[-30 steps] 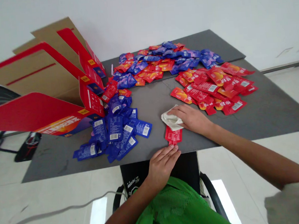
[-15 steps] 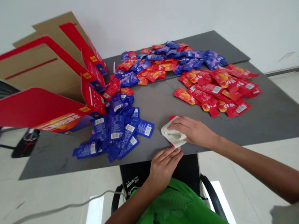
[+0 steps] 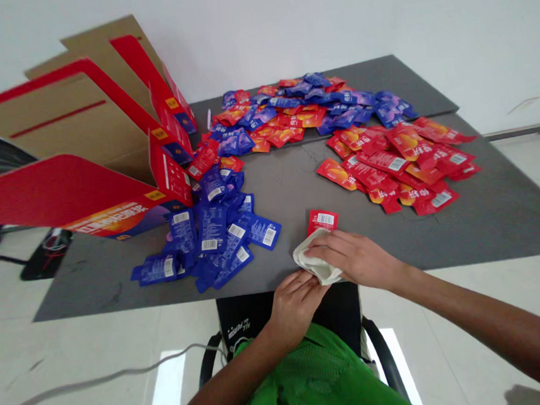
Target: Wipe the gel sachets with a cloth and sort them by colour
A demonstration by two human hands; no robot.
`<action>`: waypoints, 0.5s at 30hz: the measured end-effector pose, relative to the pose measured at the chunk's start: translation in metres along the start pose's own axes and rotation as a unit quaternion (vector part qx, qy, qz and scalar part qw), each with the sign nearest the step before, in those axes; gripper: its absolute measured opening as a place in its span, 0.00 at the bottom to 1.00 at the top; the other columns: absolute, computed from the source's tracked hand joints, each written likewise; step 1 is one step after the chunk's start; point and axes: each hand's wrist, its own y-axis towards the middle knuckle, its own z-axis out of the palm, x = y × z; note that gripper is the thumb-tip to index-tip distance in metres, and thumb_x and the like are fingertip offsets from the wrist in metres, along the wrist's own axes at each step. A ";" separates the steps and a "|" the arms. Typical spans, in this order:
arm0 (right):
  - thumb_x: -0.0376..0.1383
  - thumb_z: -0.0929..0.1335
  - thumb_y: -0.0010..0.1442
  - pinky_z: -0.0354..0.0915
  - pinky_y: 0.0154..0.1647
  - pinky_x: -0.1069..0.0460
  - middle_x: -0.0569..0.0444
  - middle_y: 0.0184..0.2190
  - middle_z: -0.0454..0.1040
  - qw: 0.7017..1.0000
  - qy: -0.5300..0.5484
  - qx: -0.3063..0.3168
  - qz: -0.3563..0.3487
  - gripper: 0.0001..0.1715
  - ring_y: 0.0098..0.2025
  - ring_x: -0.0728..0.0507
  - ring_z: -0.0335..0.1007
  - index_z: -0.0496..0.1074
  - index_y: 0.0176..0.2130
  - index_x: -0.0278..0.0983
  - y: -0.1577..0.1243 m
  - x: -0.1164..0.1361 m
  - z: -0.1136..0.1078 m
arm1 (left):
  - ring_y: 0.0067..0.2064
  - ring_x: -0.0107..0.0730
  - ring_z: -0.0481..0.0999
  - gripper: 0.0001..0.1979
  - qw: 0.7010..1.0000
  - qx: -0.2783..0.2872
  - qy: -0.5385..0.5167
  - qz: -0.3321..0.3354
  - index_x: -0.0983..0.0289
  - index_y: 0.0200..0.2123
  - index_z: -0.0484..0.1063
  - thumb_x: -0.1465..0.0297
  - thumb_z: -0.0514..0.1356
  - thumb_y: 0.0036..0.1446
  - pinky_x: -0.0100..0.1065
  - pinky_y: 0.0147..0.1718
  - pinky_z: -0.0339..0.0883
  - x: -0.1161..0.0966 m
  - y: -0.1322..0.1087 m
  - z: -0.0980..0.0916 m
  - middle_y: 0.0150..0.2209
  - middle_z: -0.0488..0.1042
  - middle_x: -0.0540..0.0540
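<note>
Bunching white cloth: cloth clamped under right hand for firm hold; left hand held against it, grip unclear; red sachet seen apart on counter.

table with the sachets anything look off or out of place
One red sachet lies alone on the grey table, apart from the red pile, just past the cloth under the right hand. The opened cardboard carton also leans askew, overhanging the table edge.
</note>
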 end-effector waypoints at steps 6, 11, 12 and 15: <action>0.30 0.70 0.66 0.76 0.58 0.40 0.43 0.58 0.79 0.994 -0.057 -0.008 0.093 0.29 0.58 0.34 0.76 0.72 0.65 0.39 0.023 -0.073 0.001 | 0.58 0.32 0.84 0.12 1.000 -0.016 -0.002 0.013 0.64 0.54 0.80 0.76 0.57 0.77 0.36 0.59 0.77 0.000 0.001 -0.001 0.55 0.85 0.54; 0.36 0.70 0.71 0.75 0.59 0.39 0.40 0.60 0.78 0.980 -0.115 -0.110 0.116 0.27 0.59 0.33 0.76 0.71 0.66 0.38 0.033 -0.081 -0.026 | 0.58 0.32 0.84 0.12 1.000 -0.019 -0.005 0.010 0.63 0.54 0.80 0.74 0.57 0.77 0.36 0.59 0.77 0.000 0.001 -0.001 0.55 0.85 0.53; 0.37 0.69 0.72 0.74 0.60 0.40 0.41 0.60 0.77 0.981 -0.105 -0.124 0.107 0.28 0.60 0.33 0.76 0.69 0.68 0.39 0.029 -0.069 -0.028 | 0.58 0.32 0.84 0.11 1.000 -0.019 -0.006 0.011 0.64 0.53 0.80 0.74 0.57 0.77 0.36 0.59 0.77 0.000 0.002 -0.001 0.55 0.85 0.53; 0.35 0.68 0.73 0.74 0.58 0.43 0.43 0.62 0.77 0.994 -0.061 -0.075 0.046 0.29 0.60 0.36 0.75 0.66 0.70 0.41 0.012 -0.026 -0.022 | 0.55 0.33 0.85 0.10 1.000 -0.021 -0.010 0.009 0.64 0.52 0.80 0.75 0.58 0.76 0.36 0.58 0.78 0.000 0.003 -0.001 0.52 0.86 0.53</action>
